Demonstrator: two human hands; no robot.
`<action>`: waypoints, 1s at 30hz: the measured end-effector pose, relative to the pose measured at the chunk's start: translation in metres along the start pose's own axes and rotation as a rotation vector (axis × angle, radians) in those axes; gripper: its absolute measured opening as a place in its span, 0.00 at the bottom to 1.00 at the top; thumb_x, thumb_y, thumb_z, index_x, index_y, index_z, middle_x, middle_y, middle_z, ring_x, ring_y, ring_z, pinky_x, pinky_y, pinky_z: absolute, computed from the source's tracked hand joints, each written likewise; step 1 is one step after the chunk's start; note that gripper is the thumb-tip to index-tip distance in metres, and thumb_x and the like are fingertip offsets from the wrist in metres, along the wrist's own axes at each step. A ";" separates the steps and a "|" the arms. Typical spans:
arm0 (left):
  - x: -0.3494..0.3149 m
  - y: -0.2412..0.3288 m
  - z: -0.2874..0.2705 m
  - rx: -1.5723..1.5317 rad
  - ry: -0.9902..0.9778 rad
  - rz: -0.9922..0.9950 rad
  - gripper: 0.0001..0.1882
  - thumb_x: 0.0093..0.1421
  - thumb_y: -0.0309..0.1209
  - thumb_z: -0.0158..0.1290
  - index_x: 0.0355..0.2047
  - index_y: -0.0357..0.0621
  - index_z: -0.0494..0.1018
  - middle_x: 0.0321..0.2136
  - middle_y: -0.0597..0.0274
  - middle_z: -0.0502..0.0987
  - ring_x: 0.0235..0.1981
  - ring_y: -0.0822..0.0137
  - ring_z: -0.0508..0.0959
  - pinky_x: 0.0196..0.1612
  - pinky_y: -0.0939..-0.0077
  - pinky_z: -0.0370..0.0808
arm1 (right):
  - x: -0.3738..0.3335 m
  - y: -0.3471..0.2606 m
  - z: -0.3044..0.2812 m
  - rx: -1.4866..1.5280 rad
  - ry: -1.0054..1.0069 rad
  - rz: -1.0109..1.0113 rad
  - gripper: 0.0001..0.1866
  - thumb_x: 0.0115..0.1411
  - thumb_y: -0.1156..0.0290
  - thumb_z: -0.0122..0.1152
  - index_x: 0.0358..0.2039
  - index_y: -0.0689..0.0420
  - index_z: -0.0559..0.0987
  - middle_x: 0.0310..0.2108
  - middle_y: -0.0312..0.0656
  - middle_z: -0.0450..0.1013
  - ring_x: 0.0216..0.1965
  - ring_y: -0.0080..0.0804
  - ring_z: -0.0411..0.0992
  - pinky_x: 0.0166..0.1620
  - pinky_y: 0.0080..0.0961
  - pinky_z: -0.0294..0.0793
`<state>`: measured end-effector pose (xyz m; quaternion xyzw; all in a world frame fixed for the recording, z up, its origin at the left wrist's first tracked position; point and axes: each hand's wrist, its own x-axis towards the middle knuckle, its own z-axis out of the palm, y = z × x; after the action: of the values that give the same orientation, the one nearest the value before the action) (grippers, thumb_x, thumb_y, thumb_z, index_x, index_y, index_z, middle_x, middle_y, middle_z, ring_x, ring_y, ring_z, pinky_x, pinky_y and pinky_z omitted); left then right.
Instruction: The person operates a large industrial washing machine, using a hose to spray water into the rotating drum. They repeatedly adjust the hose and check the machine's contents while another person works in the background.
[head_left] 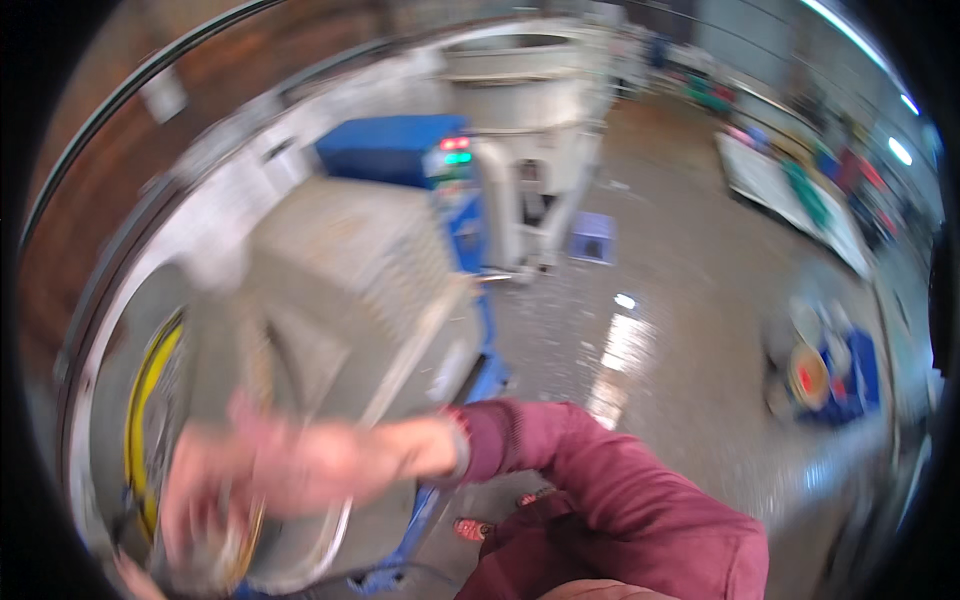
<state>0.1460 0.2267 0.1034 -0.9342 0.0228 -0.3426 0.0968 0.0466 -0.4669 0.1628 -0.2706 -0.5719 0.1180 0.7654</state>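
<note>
My right hand [325,465], smeared by motion, reaches left from a maroon sleeve. It is over the near end of a grey metal machine [340,240]. Blurred fingers beyond it seem to belong to my left hand [195,480], overlapping the right; where one hand ends I cannot make out. Beneath these fingers is a blurred roundish thing with a yellowish rim [245,560]; its kind, and whether it is held, cannot be told. Beside the hands a yellow curved band [140,420] runs along a round opening. A patch of skin shows at the lower left edge.
A blue box [385,150] with red and green lights stands behind the machine. Farther back is a large pale cylindrical vessel [525,90] on legs, with a purple stool [593,238] beside it. The floor [690,260] looks wet. At right are a blue crate [855,375] and containers.
</note>
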 end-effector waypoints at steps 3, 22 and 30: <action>-0.021 0.037 -0.029 0.348 0.174 -0.045 0.16 0.62 0.27 0.44 0.49 0.41 0.74 0.45 0.45 0.76 0.46 0.49 0.76 0.50 0.60 0.72 | 0.015 0.055 -0.072 -0.497 0.208 -0.053 0.35 0.65 0.39 0.32 0.60 0.53 0.63 0.57 0.40 0.62 0.49 0.29 0.64 0.51 0.30 0.67; 0.012 0.141 -0.062 -0.465 0.210 -0.707 0.23 0.63 0.42 0.47 0.55 0.44 0.67 0.41 0.37 0.76 0.47 0.40 0.74 0.49 0.54 0.69 | 0.159 0.143 -0.268 -1.336 0.251 0.342 0.35 0.66 0.41 0.36 0.68 0.45 0.51 0.40 0.37 0.66 0.46 0.29 0.63 0.54 0.28 0.58; 0.010 0.141 -0.067 -0.437 0.227 -0.676 0.22 0.63 0.41 0.47 0.55 0.44 0.67 0.42 0.40 0.76 0.46 0.42 0.75 0.49 0.55 0.70 | 0.163 0.158 -0.267 -1.238 0.249 0.531 0.39 0.66 0.39 0.35 0.69 0.49 0.48 0.39 0.36 0.65 0.46 0.29 0.62 0.56 0.29 0.57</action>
<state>0.1138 0.0765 0.1323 -0.8440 -0.2025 -0.4429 -0.2247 0.3700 -0.3310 0.1547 -0.8009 -0.3562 -0.0787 0.4748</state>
